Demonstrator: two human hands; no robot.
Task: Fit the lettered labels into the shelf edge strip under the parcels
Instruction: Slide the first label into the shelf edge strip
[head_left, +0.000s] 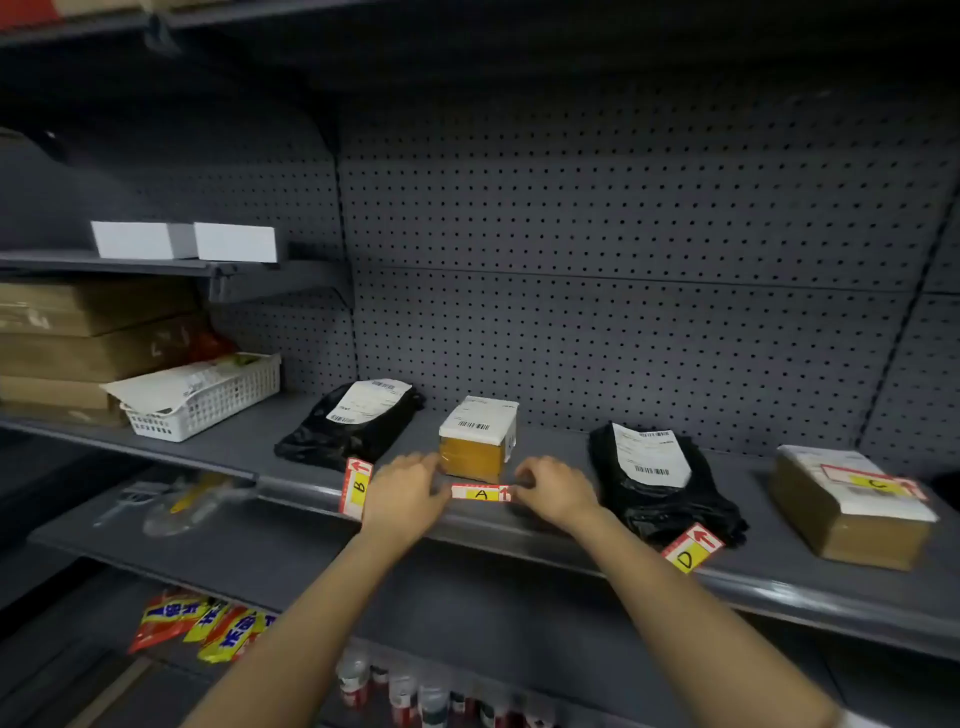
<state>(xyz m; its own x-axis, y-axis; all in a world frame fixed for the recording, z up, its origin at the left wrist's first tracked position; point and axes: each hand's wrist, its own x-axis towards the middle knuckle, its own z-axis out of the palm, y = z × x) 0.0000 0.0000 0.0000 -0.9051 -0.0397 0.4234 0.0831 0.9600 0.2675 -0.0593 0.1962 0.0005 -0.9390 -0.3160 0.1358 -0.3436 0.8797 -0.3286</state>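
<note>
Label A (481, 493), red and yellow, lies level along the shelf edge strip (301, 493) just below a small yellow-taped box (477, 441). My left hand (402, 491) pinches its left end and my right hand (555, 488) pinches its right end. Label B (356, 487) stands on end at the shelf edge, left of my left hand, in front of a black parcel bag (348, 423). Label D (691, 548) lies tilted on the shelf front before a second black bag (660, 478). Label C (878, 483) rests on top of a brown box (852, 514) at the right.
A white basket (208, 400) with papers and stacked cardboard boxes (78, 338) fill the shelf's left end. Two white boxes (182, 241) sit on a higher shelf. Below are snack packets (202, 623) and bottles (405, 691). Pegboard backs the shelf.
</note>
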